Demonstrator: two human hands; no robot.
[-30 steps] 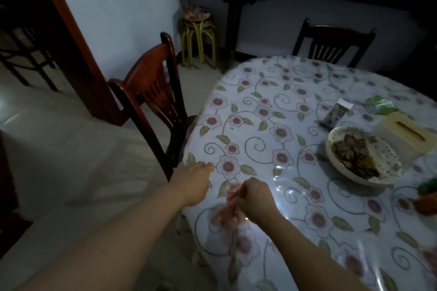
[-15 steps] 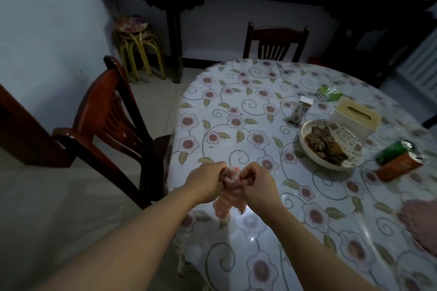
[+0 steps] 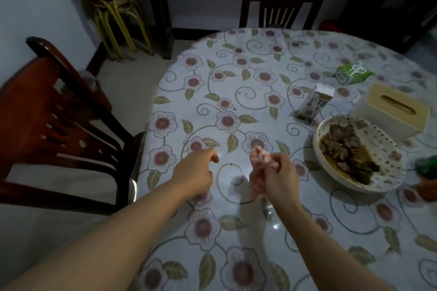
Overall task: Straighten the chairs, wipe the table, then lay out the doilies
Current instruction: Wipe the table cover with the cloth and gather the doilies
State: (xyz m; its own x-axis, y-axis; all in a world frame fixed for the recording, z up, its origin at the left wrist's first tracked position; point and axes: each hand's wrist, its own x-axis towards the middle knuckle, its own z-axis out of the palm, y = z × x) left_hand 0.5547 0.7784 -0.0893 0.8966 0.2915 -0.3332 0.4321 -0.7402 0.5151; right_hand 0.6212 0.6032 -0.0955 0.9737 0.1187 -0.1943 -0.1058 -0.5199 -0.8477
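Over at the left edge of the table [image 3: 236,106] the near chair [image 3: 54,111] is sitting angled out, its seat only partly tucked under, so I'd say the straightening is not finished there; the far chair [image 3: 282,2] at the back edge is looking squarer. The left hand [image 3: 192,176] is hovering above the near edge with fingers loosely curled, holding nothing. Just beside it, the right hand [image 3: 277,178] is gripping a bunched pink cloth [image 3: 257,168], fingers wrapped tight round it, the wad sticking up above the fist and hanging below it, clear of the tabletop. Wiping is looking ready to begin rather than done. Toward the right edge a dish [image 3: 359,153] of food, a tissue box [image 3: 397,108] and cartons are sitting in the way. No doilies are showing laid out anywhere.
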